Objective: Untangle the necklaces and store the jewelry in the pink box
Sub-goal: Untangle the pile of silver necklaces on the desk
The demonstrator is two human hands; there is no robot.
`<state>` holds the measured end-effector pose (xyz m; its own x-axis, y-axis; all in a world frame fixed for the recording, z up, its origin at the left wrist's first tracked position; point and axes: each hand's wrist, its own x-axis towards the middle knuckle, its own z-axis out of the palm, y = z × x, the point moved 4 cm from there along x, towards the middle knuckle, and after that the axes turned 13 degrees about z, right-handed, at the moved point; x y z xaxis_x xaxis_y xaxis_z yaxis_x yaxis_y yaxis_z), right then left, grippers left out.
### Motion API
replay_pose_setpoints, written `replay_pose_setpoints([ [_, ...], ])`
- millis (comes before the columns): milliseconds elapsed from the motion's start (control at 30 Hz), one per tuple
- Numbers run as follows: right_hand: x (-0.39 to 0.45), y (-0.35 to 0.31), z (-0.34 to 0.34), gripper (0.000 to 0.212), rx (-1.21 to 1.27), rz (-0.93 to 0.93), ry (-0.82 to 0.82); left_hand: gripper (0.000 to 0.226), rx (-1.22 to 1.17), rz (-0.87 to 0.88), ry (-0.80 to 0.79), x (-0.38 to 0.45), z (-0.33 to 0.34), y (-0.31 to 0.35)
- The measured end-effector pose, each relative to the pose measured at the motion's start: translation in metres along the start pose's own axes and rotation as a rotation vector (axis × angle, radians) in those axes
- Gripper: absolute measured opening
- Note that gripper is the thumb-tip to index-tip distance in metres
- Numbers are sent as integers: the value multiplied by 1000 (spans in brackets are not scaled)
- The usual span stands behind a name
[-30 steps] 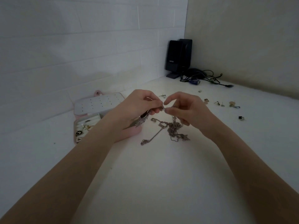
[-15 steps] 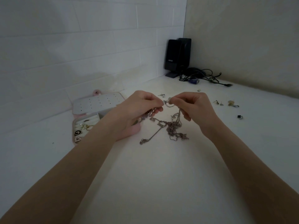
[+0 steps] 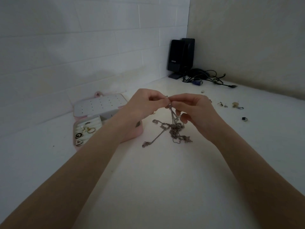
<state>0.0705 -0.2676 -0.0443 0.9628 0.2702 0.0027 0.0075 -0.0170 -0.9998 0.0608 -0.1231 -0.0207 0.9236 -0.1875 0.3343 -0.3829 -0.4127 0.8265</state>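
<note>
Both hands' fingers (image 3: 162, 101) pinched on tangled necklaces (image 3: 173, 129), clasp detail indistinct.

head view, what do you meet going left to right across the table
pink box → left hand → tangled necklaces → right hand → small earring studs → dark ring

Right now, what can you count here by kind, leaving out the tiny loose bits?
Hands: 2, left hand and right hand
Pink box: 1
Necklace tangle: 1
Black speakers: 2
Total: 6
</note>
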Motion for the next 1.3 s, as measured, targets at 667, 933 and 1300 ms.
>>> replay_pose_setpoints([
  [667,-2,-4,3,12,119,-11,-40,11,-588,-258,-57,-6,11,-17],
  [933,0,-4,0,16,170,-35,-14,8,-521,-233,-45,-3,8,-19],
  [1300,1,-4,-1,17,216,-16,-53,11,-178,-54,26,-2,3,-6],
])
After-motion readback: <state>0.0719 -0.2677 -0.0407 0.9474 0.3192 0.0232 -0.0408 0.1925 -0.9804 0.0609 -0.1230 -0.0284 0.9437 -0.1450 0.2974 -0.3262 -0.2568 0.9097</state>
